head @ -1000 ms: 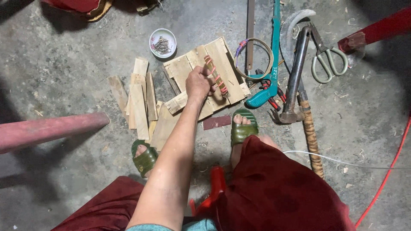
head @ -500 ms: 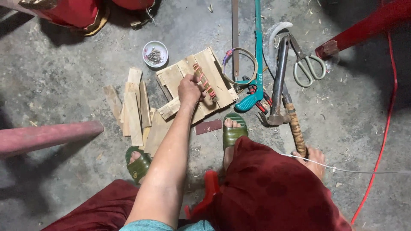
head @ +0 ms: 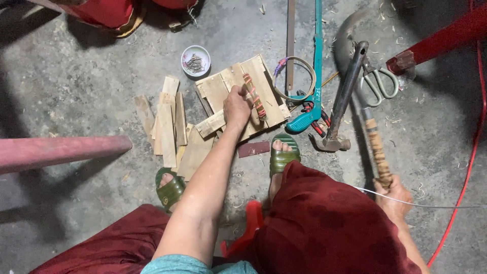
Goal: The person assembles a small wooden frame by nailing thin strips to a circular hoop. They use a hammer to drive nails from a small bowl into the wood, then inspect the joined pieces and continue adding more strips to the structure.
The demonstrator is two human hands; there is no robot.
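My left hand (head: 236, 106) reaches forward onto a small panel of nailed wooden slats (head: 269, 83) lying on the concrete floor. Its fingers curl around a short stick wrapped in red bands (head: 256, 99) that lies across the panel. At the lower right, my right hand (head: 393, 195) grips the brown wrapped handle (head: 375, 147) of a sickle. The sickle's grey curved blade (head: 345, 30) rests on the floor farther away. My feet in green sandals (head: 284, 157) sit just below the panel.
Loose wooden slats (head: 167, 122) lie left of the panel, with a small bowl of nails (head: 195, 61) above them. A teal saw (head: 315, 66), a hammer (head: 345, 96), scissors (head: 378, 83) and a wire ring (head: 297, 78) lie to the right. A pink bar (head: 61, 151) crosses on the left and a red cable (head: 472, 142) runs on the right.
The view has shifted so my right hand on the sickle handle now shows fully. My left hand stays on the panel at the banded stick.
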